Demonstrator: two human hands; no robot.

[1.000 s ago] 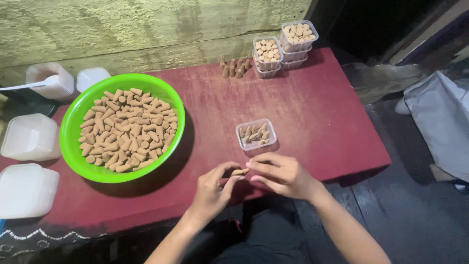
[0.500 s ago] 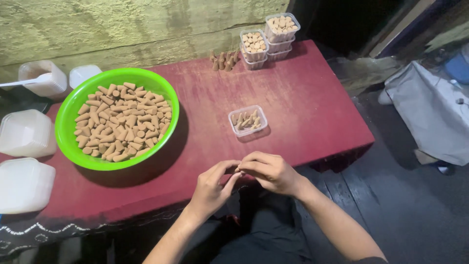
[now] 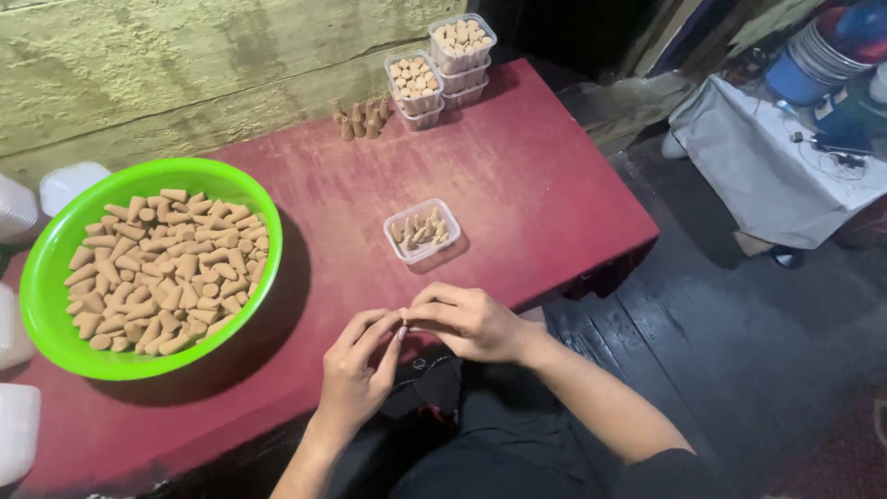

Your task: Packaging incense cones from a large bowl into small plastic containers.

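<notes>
Background sitting around the red table

A grey cloth-covered stand (image 3: 753,176) is sitting at right, blue stacked dishes (image 3: 813,60) showing upper right; white lidded tubs (image 3: 18,430) are lining the left edge, and a rough wall (image 3: 166,65) is running along the top.

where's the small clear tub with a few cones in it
In the head view the small clear tub sits mid-table on the red table, just beyond both hands, right of the green bowl.
</notes>
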